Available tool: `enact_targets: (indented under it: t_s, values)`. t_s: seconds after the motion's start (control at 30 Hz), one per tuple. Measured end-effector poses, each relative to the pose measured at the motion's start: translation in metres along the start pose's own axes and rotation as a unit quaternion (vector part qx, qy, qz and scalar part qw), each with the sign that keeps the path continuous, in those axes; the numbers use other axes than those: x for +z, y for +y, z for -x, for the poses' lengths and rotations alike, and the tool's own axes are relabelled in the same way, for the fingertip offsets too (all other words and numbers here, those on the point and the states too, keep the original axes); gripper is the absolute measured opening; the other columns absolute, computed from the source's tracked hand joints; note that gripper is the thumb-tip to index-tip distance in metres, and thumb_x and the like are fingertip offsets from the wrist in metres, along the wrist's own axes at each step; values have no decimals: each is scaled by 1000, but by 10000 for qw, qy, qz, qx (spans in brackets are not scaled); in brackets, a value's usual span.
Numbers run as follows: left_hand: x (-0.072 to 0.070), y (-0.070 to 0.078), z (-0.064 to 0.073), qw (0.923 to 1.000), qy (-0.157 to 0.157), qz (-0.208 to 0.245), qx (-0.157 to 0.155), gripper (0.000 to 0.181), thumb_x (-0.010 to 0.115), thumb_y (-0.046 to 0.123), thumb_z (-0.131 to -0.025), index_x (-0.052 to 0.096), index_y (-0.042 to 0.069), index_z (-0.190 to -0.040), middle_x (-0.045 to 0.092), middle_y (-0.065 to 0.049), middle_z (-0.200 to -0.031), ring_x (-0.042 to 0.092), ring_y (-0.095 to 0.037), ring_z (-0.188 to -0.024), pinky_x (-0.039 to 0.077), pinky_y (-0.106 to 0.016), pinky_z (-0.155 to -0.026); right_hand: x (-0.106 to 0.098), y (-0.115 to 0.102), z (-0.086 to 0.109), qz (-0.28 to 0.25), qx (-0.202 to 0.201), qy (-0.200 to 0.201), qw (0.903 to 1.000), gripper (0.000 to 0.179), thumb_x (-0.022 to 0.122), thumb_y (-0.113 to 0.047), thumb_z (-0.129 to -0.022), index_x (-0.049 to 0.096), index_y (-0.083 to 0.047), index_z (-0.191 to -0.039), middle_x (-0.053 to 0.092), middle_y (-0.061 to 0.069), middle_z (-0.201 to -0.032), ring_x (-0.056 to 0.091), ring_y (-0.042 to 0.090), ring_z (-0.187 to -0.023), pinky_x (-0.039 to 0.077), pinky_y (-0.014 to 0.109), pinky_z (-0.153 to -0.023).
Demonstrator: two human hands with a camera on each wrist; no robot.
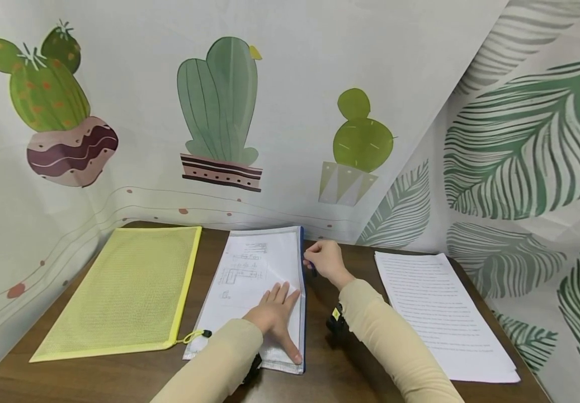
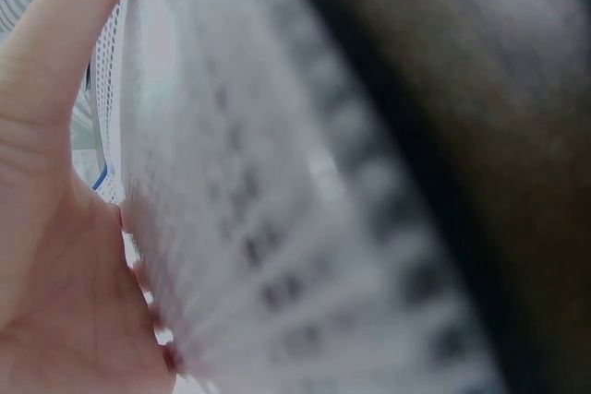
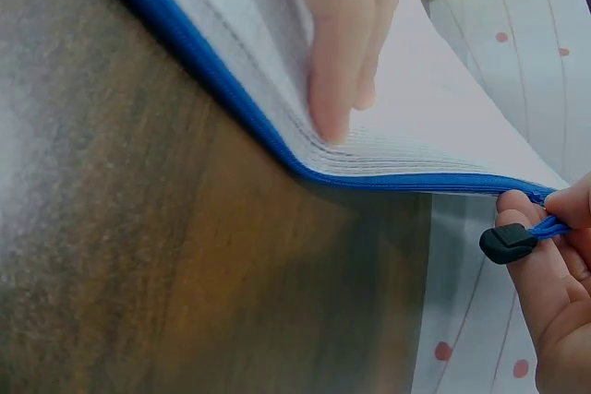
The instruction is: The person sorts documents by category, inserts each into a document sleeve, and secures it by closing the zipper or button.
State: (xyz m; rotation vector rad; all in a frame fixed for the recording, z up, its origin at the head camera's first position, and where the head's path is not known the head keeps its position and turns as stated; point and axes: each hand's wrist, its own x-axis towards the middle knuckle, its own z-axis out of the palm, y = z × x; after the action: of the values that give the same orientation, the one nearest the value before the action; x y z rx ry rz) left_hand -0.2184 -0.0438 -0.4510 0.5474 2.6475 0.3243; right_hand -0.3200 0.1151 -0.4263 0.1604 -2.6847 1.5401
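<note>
A clear mesh zipper pouch with a blue zipper edge lies in the middle of the table, printed sheets showing through it. My left hand rests flat on its lower right part, fingers spread. In the left wrist view the pouch's mesh fills the middle, blurred, beside that hand. At the far end of the blue edge, my right hand pinches the zipper pull between thumb and fingers. A black cord end hangs from the blue pull cord. The zipper edge bends near the left fingertips.
To the left lies a yellow mesh pouch with a yellow pull cord. A stack of printed paper sits on the right, beside my right sleeve. Behind the brown table hangs a cactus-patterned cloth.
</note>
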Motion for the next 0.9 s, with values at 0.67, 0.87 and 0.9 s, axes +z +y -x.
enact_targets:
  t_s: [0.67, 0.87, 0.9]
  values:
    - [10, -5, -7, 9999, -11, 120, -23, 142, 85, 65, -40, 12, 21, -153, -1, -9, -161, -3, -29, -147, 5, -44, -120, -3, -22, -5, 11, -153, 115, 9998, 9, 63, -4, -84, 69, 3, -84, 70, 13, -73, 65, 15, -59, 56, 27, -58]
    - [13, -8, -13, 9997, 154, 165, -6, 144, 85, 66, -36, 14, 21, -153, 2, -9, -161, -1, -29, -147, 6, -44, -120, -5, -26, -11, -13, -174, 159, 9997, 9, 62, -4, -84, 69, 2, -84, 70, 14, -74, 65, 14, -58, 56, 27, -59]
    - [13, -8, -13, 9997, 165, 157, -2, 144, 85, 66, -36, 14, 21, -153, 2, -10, -161, -1, -29, -147, 6, -44, -120, -5, -26, -12, -26, -163, 172, 9997, 9, 63, -4, -84, 69, 2, -84, 70, 13, -73, 65, 14, -58, 56, 27, -59]
